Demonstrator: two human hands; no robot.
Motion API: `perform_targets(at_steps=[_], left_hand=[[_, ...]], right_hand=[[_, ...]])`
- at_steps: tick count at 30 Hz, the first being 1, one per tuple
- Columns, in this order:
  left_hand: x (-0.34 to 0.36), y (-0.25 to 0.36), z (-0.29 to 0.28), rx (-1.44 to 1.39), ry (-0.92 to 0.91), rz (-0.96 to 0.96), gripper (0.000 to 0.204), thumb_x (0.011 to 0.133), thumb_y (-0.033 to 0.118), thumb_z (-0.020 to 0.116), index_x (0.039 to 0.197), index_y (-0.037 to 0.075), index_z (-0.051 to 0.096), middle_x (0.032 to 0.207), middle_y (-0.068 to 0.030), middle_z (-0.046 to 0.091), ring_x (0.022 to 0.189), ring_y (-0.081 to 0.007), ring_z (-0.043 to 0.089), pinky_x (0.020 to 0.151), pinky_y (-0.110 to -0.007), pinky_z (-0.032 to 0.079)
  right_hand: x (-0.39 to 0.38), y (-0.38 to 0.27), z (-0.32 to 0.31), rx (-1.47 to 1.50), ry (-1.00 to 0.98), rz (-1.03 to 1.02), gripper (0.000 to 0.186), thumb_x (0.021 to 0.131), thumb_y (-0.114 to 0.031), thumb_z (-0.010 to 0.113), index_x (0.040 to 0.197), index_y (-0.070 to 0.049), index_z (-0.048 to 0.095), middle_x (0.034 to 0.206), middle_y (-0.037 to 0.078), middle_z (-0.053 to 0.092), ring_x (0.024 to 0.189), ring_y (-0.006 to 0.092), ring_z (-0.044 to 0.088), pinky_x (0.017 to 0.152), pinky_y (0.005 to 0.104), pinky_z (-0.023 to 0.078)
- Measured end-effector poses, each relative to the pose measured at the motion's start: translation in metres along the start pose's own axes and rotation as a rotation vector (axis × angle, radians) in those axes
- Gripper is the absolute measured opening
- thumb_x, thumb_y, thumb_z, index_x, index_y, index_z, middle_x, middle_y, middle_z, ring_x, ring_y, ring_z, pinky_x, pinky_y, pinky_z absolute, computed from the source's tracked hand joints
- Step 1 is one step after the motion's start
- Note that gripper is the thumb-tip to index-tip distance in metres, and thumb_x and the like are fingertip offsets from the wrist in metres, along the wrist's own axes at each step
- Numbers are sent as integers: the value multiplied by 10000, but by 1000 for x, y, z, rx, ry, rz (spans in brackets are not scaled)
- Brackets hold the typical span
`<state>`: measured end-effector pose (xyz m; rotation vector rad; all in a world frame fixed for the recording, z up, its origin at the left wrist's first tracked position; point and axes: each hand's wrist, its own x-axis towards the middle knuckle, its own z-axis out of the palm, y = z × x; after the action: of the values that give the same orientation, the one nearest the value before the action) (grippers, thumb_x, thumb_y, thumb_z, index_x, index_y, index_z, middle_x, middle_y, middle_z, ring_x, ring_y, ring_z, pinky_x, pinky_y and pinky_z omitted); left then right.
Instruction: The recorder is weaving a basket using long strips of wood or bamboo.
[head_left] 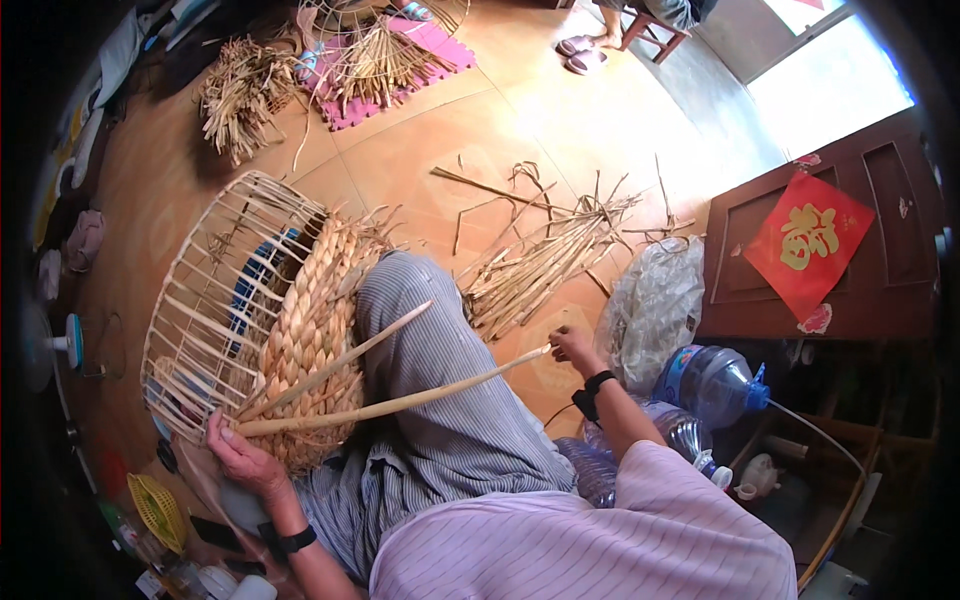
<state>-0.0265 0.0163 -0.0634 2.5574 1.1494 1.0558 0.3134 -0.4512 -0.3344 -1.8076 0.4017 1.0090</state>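
A half-woven basket [310, 310] leans on its side against my left leg. Thick braided straw covers its right part, and bare pale ribs of its frame [215, 290] show on the left. My left hand [250, 462] is closed at the basket's lower edge, thumb and fingers pinching the base of a long dried straw strand [400, 402]. That strand runs taut across my lap to my right hand [572, 348], whose fingers are closed around its far end. A second, shorter straw end [360, 352] sticks out from the same spot, pointing up and right, held by neither hand's fingertips.
Loose dried stalks [540, 260] lie on the tiled floor ahead, beside a crumpled clear plastic bag [655, 300]. Large plastic bottles [705, 380] stand at my right, below a brown door [890, 220]. Further off are a straw bundle [245, 95], a pink mat [440, 48] and another person's feet [605, 40].
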Motion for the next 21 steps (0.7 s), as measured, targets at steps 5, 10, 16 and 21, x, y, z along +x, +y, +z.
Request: perform_targets(at_steps=[5,10,16,21], left_hand=[[-1,-4,-1,-9,-11,-83,340,1127,170,390,1325,-42,568,1267,-212,647,1165,-357,629,1026,-431,486],[-2,0,-1,-40,-7,-143,361,1133,200,382,1324,-45,566,1263,-208,641,1154,-349,625,1026,-426,485],[-5,-2,-7,-51,-43,-230,353,1141,190,358,1335,-32,551,1310,-182,615,1230,-312,593,1096,-422,456],[-11,-1,-11,87,-74,-210,344,1135,189,369,1315,-34,559,1290,-194,621,1200,-328,596,1060,-432,449]], right_hand=[[6,-5,71,-529,31,-224,298,906,-176,666,1090,58,680,852,201,719,726,310,738,664,429,593],[37,-13,115,-832,106,-657,264,895,-93,599,1109,60,622,1056,268,667,930,437,695,828,491,561],[83,-15,139,-1083,-27,-585,195,965,-101,526,1122,5,574,1150,251,623,1011,443,674,846,518,563],[90,-13,134,-1191,-91,-567,264,942,-146,630,1176,-30,590,1201,228,637,1085,405,687,874,505,577]])
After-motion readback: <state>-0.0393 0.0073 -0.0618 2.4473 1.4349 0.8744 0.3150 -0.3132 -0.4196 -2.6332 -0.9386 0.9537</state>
